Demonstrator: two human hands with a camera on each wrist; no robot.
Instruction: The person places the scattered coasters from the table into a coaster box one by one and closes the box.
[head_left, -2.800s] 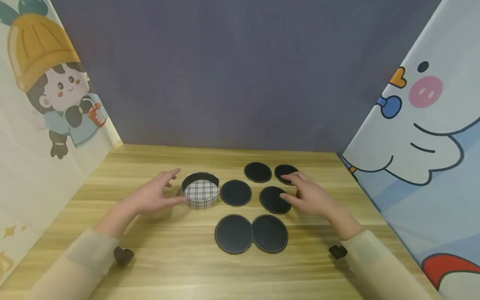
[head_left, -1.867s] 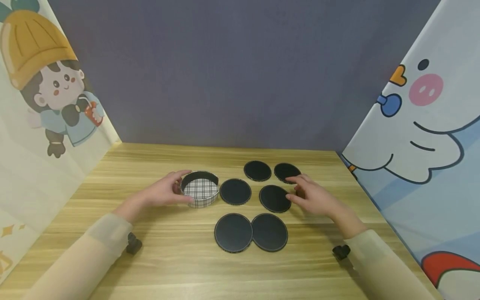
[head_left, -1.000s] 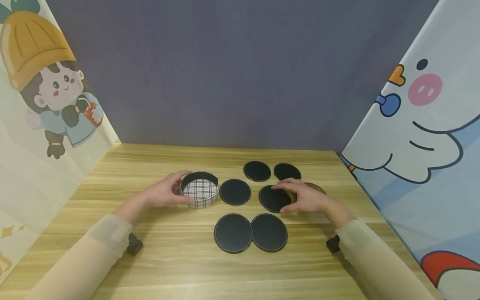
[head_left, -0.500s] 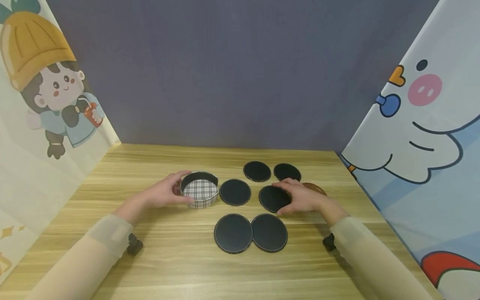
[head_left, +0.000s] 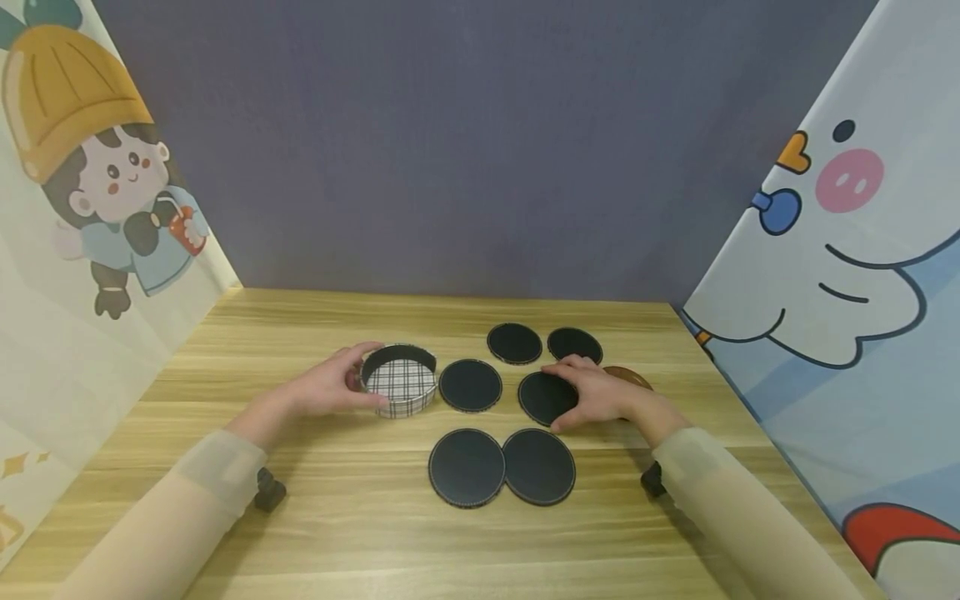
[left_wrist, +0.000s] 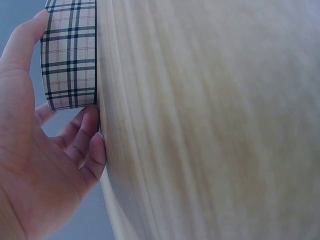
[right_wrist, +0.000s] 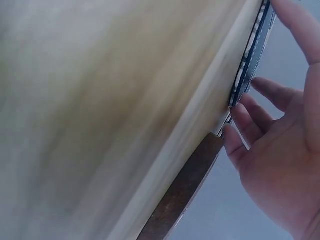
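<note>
L hand point(head_left: 322, 390) grips the plaid holder point(head_left: 399, 389) at 9 o'clock on the worktop point(head_left: 300, 517); R hand point(head_left: 600, 396) pinches the black coaster point(head_left: 546, 397) edge at 3 o'clock — best to lift one rim first, w/ holder held steady.

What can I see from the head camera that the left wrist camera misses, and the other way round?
Only the head view shows the right hand on a black coaster, the other black coasters, and the cartoon panels. Only the left wrist view shows, close up, the fingers curled against the plaid holder's outer wall. Both show the left hand gripping that plaid holder on the wooden table.
</note>
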